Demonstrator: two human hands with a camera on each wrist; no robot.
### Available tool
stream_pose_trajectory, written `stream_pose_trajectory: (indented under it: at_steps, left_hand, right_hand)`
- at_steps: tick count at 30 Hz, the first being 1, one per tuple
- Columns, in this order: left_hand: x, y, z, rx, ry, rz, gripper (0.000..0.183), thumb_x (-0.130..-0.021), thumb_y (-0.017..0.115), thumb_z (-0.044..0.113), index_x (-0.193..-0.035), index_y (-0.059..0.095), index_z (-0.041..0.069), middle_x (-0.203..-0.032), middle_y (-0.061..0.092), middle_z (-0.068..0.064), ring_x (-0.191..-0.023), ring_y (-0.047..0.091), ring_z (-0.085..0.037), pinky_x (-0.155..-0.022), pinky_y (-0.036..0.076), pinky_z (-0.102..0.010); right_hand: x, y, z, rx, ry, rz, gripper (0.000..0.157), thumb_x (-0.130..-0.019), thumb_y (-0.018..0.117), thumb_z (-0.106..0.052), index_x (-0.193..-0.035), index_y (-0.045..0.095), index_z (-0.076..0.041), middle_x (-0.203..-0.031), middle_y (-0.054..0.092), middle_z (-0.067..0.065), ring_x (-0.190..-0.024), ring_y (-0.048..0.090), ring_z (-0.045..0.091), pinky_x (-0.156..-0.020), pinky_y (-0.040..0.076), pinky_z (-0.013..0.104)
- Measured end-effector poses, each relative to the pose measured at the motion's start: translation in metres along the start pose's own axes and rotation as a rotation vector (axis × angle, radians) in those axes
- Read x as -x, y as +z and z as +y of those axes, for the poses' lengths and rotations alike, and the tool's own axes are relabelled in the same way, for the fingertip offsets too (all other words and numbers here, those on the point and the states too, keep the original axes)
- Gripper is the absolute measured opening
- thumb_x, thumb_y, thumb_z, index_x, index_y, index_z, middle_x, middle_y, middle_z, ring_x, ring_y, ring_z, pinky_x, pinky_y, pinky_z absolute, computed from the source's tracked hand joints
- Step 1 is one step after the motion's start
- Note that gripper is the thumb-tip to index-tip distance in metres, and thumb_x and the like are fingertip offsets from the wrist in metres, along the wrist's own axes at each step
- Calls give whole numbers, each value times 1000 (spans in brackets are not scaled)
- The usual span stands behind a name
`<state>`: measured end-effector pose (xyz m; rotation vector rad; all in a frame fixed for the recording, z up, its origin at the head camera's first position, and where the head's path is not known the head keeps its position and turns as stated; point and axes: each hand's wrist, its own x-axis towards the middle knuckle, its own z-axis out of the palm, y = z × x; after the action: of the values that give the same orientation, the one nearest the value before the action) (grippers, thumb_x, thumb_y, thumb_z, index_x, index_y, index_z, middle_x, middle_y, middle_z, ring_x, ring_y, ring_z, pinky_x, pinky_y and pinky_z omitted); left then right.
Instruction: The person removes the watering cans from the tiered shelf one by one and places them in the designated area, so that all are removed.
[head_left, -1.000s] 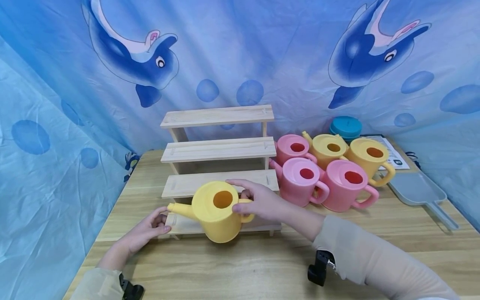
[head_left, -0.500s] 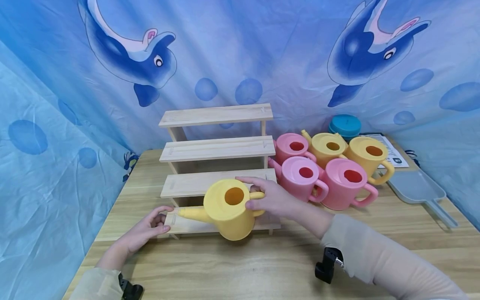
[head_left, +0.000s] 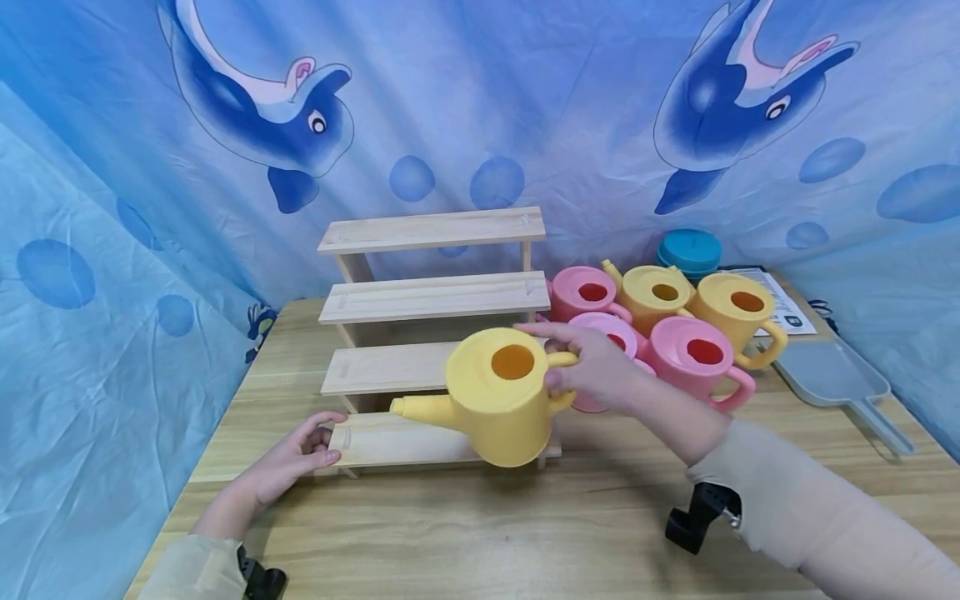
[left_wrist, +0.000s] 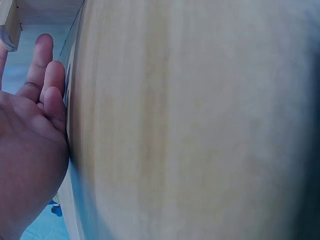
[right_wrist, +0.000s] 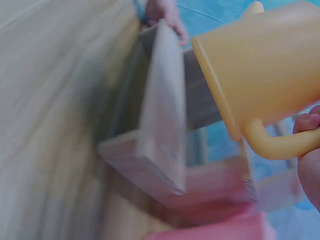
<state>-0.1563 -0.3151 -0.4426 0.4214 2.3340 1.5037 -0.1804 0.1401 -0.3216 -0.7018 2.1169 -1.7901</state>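
Note:
My right hand (head_left: pixel 600 367) grips a yellow watering can (head_left: pixel 501 400) by its handle, holding it up in front of the right half of a stepped wooden shelf (head_left: pixel 435 300). The can's spout points left, and its round top opening faces up. In the right wrist view the can's body (right_wrist: pixel 260 70) fills the upper right, with fingers (right_wrist: pixel 307 122) round the handle. At the left end of the lowest step, my left hand (head_left: pixel 281 462) pinches the board between thumb and forefinger. The left wrist view shows that palm (left_wrist: pixel 30 145) low beside the tabletop.
Several pink and yellow watering cans, such as a pink one (head_left: pixel 690 358) in front, stand right of the shelf. Behind them sits a blue-green round container (head_left: pixel 690 250). A grey dustpan (head_left: pixel 832 375) lies at the far right by a clipboard (head_left: pixel 791 312). A blue curtain (head_left: pixel 600 108) hangs behind.
The right hand has carried the yellow watering can rightward and slightly up from the shelf's lower steps, now overlapping a pink can. The left hand stays at the shelf's end.

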Motion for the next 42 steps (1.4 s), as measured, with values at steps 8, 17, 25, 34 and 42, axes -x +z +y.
stream_pose_trajectory:
  at_steps: [8,17,25,34,42]
  left_hand:
    - [0,0,0,7,16,0,48,-94,54,6,-134,30,1,-102,52,-15,-88,54,-15,-72,45,-27]
    - [1,0,-1,-4,4,2,48,-94,54,7,-135,30,2,-101,52,-14,-87,53,-15,-71,45,-28]
    - [0,0,0,-12,-24,12,47,-93,56,10,-134,32,4,-103,51,-15,-88,52,-16,-72,44,-27]
    - [-1,0,-4,-18,-28,13,48,-94,56,11,-135,32,6,-102,51,-14,-87,51,-15,-73,43,-28]
    - [0,0,-2,-17,-38,18,46,-93,56,11,-134,33,7,-102,50,-14,-88,51,-16,-73,43,-28]
  right_hand:
    - [13,-32,-19,-35,-123,108,84,-69,68,-56,-137,47,-10,-111,62,12,-88,63,23,-70,53,35]
    - [25,-63,-26,-130,-224,242,60,-80,69,-36,-131,54,-10,-102,65,6,-74,63,16,-65,52,26]
    - [39,-90,-25,-333,-285,320,46,-89,60,-15,-133,51,-6,-88,65,9,-65,61,17,-63,52,23]
    - [55,-114,-14,-395,-362,400,37,-92,53,-2,-128,54,-2,-66,50,8,-52,28,21,-50,25,29]
    - [67,-130,-9,-381,-394,477,36,-91,54,-3,-127,55,1,-69,57,7,-51,24,20,-50,22,29]
